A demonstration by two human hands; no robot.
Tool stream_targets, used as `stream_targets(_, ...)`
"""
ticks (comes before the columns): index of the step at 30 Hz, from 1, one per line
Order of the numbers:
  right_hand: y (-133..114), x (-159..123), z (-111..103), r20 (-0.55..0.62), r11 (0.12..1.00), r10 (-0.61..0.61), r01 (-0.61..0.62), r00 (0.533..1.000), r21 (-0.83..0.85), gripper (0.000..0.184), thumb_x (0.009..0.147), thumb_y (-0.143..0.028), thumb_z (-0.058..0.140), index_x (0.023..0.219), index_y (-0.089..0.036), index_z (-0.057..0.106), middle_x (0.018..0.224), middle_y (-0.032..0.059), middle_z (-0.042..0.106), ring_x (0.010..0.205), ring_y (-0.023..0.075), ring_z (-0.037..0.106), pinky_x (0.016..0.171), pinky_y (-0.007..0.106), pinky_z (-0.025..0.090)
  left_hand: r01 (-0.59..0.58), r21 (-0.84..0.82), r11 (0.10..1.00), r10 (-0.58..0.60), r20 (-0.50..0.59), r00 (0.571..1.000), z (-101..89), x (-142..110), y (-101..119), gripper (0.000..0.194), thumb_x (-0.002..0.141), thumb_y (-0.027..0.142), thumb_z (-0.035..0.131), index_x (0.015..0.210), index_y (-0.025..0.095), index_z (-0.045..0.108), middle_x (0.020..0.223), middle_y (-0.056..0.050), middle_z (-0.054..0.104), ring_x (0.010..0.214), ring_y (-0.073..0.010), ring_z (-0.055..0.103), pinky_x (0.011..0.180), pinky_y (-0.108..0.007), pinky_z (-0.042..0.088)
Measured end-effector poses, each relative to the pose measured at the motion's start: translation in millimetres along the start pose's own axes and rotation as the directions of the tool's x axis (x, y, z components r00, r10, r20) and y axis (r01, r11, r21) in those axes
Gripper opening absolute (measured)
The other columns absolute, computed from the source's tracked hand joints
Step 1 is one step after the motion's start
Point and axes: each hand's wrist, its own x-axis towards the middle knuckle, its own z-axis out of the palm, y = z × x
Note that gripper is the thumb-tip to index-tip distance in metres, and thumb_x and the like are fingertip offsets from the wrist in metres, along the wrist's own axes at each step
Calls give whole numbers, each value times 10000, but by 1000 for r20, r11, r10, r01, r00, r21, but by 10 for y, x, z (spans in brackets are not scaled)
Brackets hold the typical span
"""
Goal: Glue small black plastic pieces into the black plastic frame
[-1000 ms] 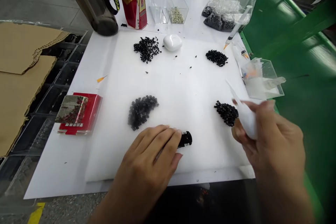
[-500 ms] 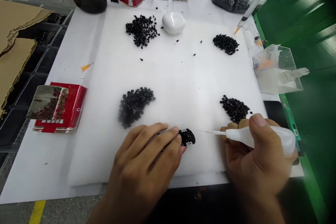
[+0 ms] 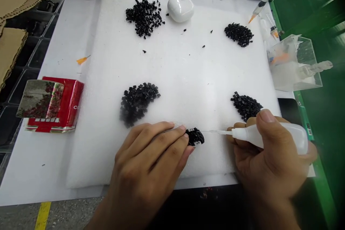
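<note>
My left hand (image 3: 153, 154) is closed over a small black piece (image 3: 196, 136) with a rough, chip-covered surface. Only its right end shows past my fingertips; the rest is hidden. In my right hand (image 3: 272, 154) is a white squeeze bottle (image 3: 295, 134), lying on its side between thumb and fingers. Its thin nozzle points left, and the fine tip reaches close to the black piece; whether they touch I cannot tell. Just beyond my right hand lies a pile of small black chips (image 3: 245, 105). A pile of black square chips (image 3: 140, 99) sits beyond my left hand.
A white foam pad (image 3: 172, 79) carries these, plus two far piles of black bits (image 3: 145, 18) and black grains (image 3: 238, 34), and a glossy white stone (image 3: 180, 8). A red box (image 3: 72, 104) stands left. A syringe (image 3: 265, 0) and a clear container (image 3: 309, 54) are right.
The view has shifted slightly, so the far items sit higher in the picture. Both hands keep their grips, with the bottle's nozzle still pointing at the black piece.
</note>
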Motion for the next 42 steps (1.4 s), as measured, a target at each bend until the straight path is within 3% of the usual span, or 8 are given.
stream_targets(9, 2, 4, -10, -12, 999, 26, -25, 1000, 34, 280, 828, -371, 861, 727, -247, 631, 513, -42, 453, 415, 115, 383, 317, 265, 274, 8, -15, 1000, -8, -3, 1000, -6, -12, 17, 166, 939, 97, 723, 1087, 165, 754, 1122, 15, 782, 1105, -154, 685, 995, -354, 540)
stream_targets(17, -6, 22, 20, -79, 993, 55, -46, 995, 104, 349, 806, -296, 853, 649, -218, 551, 591, -46, 433, 504, 114, 482, 427, 276, 465, 28, -29, 999, -28, -9, 1000, -7, -5, 10, 164, 932, 103, 733, 1076, 177, 760, 1120, 28, 782, 1108, -141, 685, 1015, -331, 534)
stream_targets(21, -41, 63, -12, -62, 966, 91, -74, 994, 247, 460, 780, -224, 781, 551, -212, 382, 589, -59, 224, 482, 85, 291, 401, 261, 373, 56, -53, 997, -55, 28, 998, -6, 1, 2, 134, 956, 123, 696, 1050, 188, 768, 1127, 14, 767, 1132, -158, 662, 1028, -332, 529)
stream_targets(25, -44, 61, -59, 4, 978, 118, -117, 993, 173, 472, 748, -228, 810, 558, -208, 378, 595, -61, 228, 493, 84, 302, 428, 256, 399, 61, -46, 997, -58, 70, 996, -26, -16, -5, 153, 938, 54, 665, 978, 171, 756, 1153, -35, 726, 1160, -203, 626, 1038, -387, 519)
stream_targets(29, -12, 41, -60, 76, 985, 81, -91, 994, 144, 586, 758, -243, 840, 549, -210, 293, 574, -77, 177, 446, 62, 262, 400, 242, 334, 61, -55, 997, -55, 101, 993, -51, -45, -5, 159, 930, 32, 659, 966, 169, 732, 1174, -36, 688, 1155, -209, 596, 998, -378, 532)
stream_targets(33, 6, 36, -73, 68, 991, 64, -71, 996, 109, 488, 776, -259, 854, 580, -207, 410, 572, -72, 254, 456, 77, 337, 408, 257, 375, 41, -73, 997, -33, 112, 993, -48, -69, -6, 182, 923, 11, 662, 1007, 163, 713, 1205, -32, 669, 1146, -202, 590, 997, -364, 523)
stream_targets(38, 21, 28, -100, 71, 991, 57, -65, 996, 113, 232, 777, -279, 880, 749, -226, 656, 579, -49, 423, 458, 104, 437, 320, 225, 288, 45, -69, 997, -37, 112, 993, -44, -84, 0, 193, 919, 22, 678, 1027, 179, 705, 1226, -21, 674, 1141, -207, 607, 1007, -368, 523)
stream_targets(42, 24, 26, -92, 73, 994, 57, -63, 996, 85, 213, 786, -298, 882, 750, -231, 683, 567, -36, 484, 443, 118, 472, 295, 229, 288, 58, -87, 995, -48, 113, 992, -53, -96, 5, 204, 910, 11, 687, 1035, 172, 703, 1236, -11, 670, 1140, -198, 606, 1001, -363, 525)
